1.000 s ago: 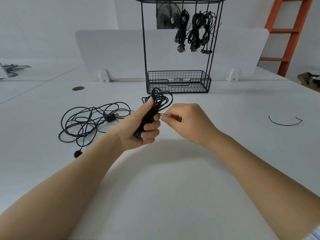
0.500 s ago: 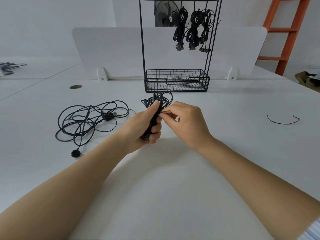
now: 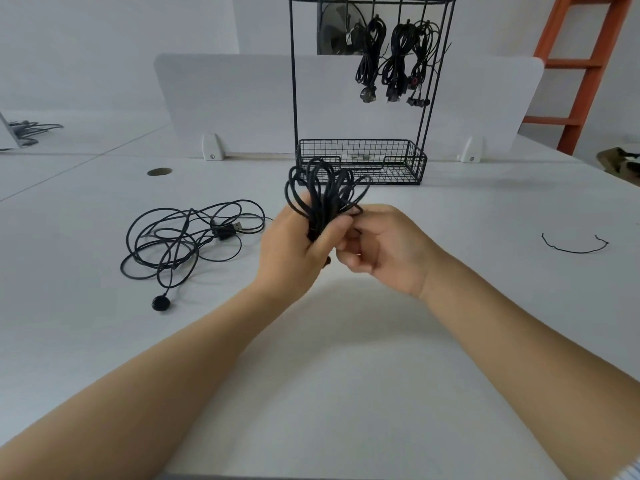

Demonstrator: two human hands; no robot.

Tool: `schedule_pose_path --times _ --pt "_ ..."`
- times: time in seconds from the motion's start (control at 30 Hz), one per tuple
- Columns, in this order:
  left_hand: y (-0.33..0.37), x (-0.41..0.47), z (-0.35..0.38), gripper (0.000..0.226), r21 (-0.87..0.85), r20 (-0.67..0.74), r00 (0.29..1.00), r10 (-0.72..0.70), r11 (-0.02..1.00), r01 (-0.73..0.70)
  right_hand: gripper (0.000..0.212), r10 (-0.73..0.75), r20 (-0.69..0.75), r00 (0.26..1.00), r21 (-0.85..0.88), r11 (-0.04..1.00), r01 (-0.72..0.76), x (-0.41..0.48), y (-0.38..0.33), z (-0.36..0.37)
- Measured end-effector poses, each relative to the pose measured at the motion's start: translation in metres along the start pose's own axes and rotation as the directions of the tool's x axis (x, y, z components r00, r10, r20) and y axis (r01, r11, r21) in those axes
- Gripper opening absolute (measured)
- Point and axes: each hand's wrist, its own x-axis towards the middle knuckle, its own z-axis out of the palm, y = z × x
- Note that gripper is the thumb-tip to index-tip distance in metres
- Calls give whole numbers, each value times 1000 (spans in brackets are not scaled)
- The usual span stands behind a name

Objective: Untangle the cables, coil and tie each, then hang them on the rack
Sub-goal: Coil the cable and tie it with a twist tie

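My left hand (image 3: 298, 247) grips a coiled black cable (image 3: 323, 192) around its middle, the loops fanning out above my fist. My right hand (image 3: 384, 247) sits right beside it, fingers curled and pinching at the bundle's waist; what it pinches is too small to see. A loose tangled black cable (image 3: 187, 240) with a USB plug and a round puck end lies on the white table to the left. A thin black twist tie (image 3: 575, 244) lies at the right. The black wire rack (image 3: 360, 161) stands behind, with three coiled cables (image 3: 394, 64) hanging from its top bar.
A white divider panel (image 3: 242, 98) runs across the table behind the rack. An orange ladder (image 3: 588, 64) stands at the back right. A round cable hole (image 3: 159, 172) is in the table at the left, and more cables (image 3: 31, 129) lie far left.
My left hand has turned, so the bundle's loops now stand up and fan wider. My right hand has closed in against the bundle's waist.
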Motion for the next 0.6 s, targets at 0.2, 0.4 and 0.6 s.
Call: schedule_pose_path --times 0.2,0.4,0.6 --pt "-10 7 -9 39 -121 21 999 47 992 -44 16 -476 -90 875 -758 603 250 4 6 -16" --pt "-8 22 -31 81 -437 505 656 -560 489 754 24 -770 337 542 -917 -139 373 7 12 -20" --pt "-2 14 -23 34 -377 684 616 -392 532 758 22 -700 514 497 -850 -336 406 10 13 -22"
